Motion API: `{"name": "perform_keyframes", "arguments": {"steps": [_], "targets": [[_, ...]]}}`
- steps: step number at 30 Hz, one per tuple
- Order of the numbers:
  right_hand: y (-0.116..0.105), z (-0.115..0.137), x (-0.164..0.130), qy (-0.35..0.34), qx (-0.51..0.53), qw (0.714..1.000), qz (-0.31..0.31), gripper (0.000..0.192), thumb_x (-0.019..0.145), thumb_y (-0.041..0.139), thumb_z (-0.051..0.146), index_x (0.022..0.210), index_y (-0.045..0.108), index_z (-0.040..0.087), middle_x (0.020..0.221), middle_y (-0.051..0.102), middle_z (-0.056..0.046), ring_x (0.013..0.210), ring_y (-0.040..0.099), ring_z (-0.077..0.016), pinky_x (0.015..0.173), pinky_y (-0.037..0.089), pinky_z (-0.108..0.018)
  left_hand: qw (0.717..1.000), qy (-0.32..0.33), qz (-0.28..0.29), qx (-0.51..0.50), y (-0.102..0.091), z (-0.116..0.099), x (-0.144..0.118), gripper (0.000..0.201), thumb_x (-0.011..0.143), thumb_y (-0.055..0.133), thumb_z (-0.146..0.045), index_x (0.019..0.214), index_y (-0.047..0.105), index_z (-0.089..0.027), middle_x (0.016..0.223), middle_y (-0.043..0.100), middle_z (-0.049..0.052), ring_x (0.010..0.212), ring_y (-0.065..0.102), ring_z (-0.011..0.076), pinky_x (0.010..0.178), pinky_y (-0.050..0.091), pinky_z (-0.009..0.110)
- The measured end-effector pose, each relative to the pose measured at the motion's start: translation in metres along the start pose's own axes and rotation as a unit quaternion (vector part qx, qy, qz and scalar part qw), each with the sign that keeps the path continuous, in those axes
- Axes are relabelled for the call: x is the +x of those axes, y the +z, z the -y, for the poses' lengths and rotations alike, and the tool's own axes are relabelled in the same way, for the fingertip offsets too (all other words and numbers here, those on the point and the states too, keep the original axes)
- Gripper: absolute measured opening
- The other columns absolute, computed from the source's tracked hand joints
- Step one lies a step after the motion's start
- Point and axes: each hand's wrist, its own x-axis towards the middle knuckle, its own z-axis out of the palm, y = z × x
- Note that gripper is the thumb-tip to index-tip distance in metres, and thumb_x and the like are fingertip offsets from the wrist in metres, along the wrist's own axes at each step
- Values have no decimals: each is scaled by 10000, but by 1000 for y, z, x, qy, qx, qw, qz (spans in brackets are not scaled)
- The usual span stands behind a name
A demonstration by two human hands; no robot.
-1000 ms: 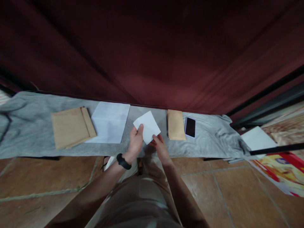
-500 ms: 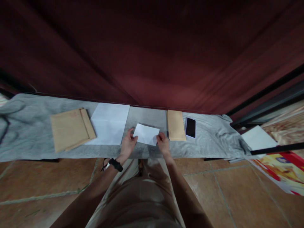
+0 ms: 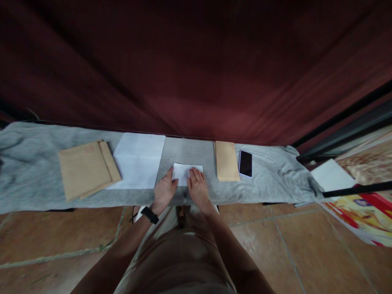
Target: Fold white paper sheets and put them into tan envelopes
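Now we press the paper flat at mid-frame on the table, left hand and right hand open-palmed, gripping nothing, apparently creasing it.

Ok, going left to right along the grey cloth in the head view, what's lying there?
Brown envelopes → white sheet stack → left hand → folded white paper → right hand → narrow brown envelope → phone.
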Motion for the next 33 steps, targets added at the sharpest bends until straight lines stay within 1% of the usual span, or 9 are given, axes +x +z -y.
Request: {"name": "perform_keyframes", "arguments": {"steps": [3,5,8,10,14,19,23,28,33], "targets": [[5,4,-3,-2,-34,999,19,500,1071,420,315,1533,461,128,1602,432,-152,1498,367,-260,1241,261,-461,994,70,-66,51,4,-1,-3,484,970,462,-278,1421,540,-124,1264,680,211,1146,665,353,981,517,497],[6,5,-3,-2,-43,999,28,515,1075,398,315,1554,432,130,1622,398,-150,1507,352,-272,1244,248,-478,986,135,-87,54,10,-6,-1,478,995,408,-272,1423,544,-107,1417,595,223,1313,567,352,1084,458,514],[6,5,-3,-10,-55,997,45,542,1050,396,242,1580,384,130,1638,364,-154,1519,329,-275,1249,234,-488,970,237,-55,29,24,-17,4,509,1036,342,-319,1467,510,-108,1568,477,181,1481,403,300,1200,358,486],[6,5,-3,-19,-63,996,56,581,1025,413,214,1596,349,127,1643,352,-158,1525,313,-275,1257,218,-487,963,268,-29,27,34,-24,7,542,1051,319,-369,1508,469,-120,1598,448,154,1528,329,274,1238,302,486],[4,5,-4,-25,-76,995,61,614,1019,416,239,1611,307,117,1658,323,-157,1539,274,-280,1269,187,-482,964,262,-10,43,47,-26,11,590,1060,288,-417,1557,403,-118,1616,421,147,1549,285,257,1254,269,487],[6,3,-4,-23,-76,995,63,623,1011,387,190,1621,283,124,1670,293,-152,1553,242,-276,1269,174,-480,964,258,-25,59,48,-15,11,602,1057,283,-395,1563,387,-87,1633,382,150,1561,254,250,1272,234,474],[8,-5,-5,-6,-67,997,39,575,1030,352,180,1601,332,112,1646,340,-169,1536,292,-272,1254,196,-509,963,258,-42,68,47,-8,10,598,1045,308,-367,1569,376,-87,1640,360,157,1563,245,253,1270,234,482],[6,-17,-8,-2,-62,998,-10,527,1062,346,240,1569,392,105,1615,405,-158,1512,341,-268,1234,231,-507,963,255,-48,79,49,-7,10,589,1033,325,-330,1574,368,-102,1649,348,145,1562,246,246,1269,229,475],[1,-26,-10,10,-64,998,-12,526,1065,350,246,1564,393,85,1607,414,-166,1498,362,-268,1230,243,-497,966,239,-44,87,48,-9,9,591,1032,333,-336,1574,372,-102,1644,355,154,1561,250,257,1268,225,482]]}}
